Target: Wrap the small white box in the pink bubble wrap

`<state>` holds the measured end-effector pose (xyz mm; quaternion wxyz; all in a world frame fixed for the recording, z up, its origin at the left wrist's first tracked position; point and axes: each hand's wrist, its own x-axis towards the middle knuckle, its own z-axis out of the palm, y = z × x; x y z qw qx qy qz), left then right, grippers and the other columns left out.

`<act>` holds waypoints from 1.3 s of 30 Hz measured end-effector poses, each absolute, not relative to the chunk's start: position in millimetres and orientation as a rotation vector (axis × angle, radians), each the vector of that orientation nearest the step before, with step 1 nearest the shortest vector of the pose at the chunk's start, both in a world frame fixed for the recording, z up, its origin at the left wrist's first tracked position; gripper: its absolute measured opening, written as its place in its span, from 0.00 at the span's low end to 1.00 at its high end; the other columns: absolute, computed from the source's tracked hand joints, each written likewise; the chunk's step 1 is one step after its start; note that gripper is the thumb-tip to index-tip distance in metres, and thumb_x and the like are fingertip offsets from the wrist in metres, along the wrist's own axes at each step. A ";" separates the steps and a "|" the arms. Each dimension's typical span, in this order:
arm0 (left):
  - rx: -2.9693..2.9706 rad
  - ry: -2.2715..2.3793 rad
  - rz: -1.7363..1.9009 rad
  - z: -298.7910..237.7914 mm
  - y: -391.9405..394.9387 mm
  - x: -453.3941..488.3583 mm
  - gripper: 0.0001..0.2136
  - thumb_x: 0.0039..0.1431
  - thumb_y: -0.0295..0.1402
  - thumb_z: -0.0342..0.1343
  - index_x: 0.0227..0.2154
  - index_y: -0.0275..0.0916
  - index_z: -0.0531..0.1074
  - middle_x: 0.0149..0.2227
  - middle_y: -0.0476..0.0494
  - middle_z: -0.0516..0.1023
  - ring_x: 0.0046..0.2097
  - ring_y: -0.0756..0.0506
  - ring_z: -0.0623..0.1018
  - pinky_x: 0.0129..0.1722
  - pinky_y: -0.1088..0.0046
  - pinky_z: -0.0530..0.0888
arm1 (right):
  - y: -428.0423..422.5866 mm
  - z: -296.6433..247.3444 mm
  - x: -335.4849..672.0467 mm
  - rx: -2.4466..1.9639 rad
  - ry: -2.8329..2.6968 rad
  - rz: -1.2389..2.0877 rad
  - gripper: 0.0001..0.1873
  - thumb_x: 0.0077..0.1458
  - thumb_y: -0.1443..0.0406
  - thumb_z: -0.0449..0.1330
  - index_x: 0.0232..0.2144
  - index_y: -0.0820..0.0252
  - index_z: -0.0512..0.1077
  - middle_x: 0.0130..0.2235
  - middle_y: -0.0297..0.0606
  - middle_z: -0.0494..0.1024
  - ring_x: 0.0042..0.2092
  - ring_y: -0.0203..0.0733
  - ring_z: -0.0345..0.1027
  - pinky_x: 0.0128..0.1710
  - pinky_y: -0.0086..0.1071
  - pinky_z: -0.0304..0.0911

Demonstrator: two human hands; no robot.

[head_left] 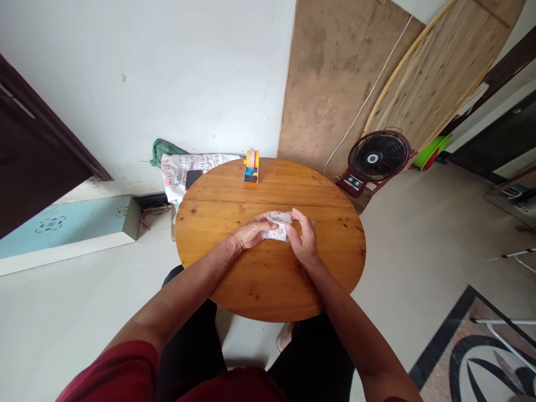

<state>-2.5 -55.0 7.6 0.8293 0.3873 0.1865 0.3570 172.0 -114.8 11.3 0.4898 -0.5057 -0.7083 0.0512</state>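
Above the middle of the round wooden table (263, 290), a small white plastic packet (277, 230) with faint pink print is between my hands. Its upper edge looks crumpled and loose. My left hand (252, 231) wraps round the packet's left side, the thumb lying across its front. At the right edge, my right hand (305, 239) touches the packet with curled thumb and forefinger. What is inside the packet cannot be made out.
An orange and blue tape dispenser (251, 167) stands at the table's far edge. Behind the table's left side lies a printed white sack (176, 173). A dark red fan (377, 159) stands on the right, near a plywood panel.
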 end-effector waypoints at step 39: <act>0.856 0.345 0.779 6.1 -55.0 -3.4 0.26 0.37 0.38 0.76 0.40 0.35 0.77 0.35 0.45 0.80 0.35 0.48 0.79 0.37 0.73 0.74 | -122.0 58.0 158.2 -1.272 -1.742 0.348 0.10 0.57 0.62 0.58 0.31 0.54 0.80 0.39 0.36 0.83 0.41 0.45 0.77 0.45 0.36 0.70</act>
